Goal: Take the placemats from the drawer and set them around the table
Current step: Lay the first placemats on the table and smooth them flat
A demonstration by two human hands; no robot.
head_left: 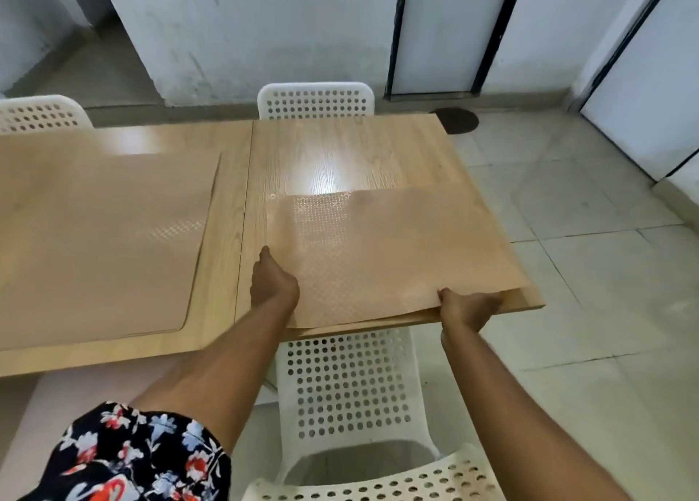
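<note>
Here, L hand and R hand each pinch the near edge of a placemat on the table, w/ another mat under it. 2nd placemat lies flat to the left.

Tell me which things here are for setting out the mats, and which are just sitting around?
For the job: placemat under the hands, placemat already laid on the left, table, left hand, right hand.

Just there: near chair, far chair, far left chair, dark round patch on the floor.
</note>
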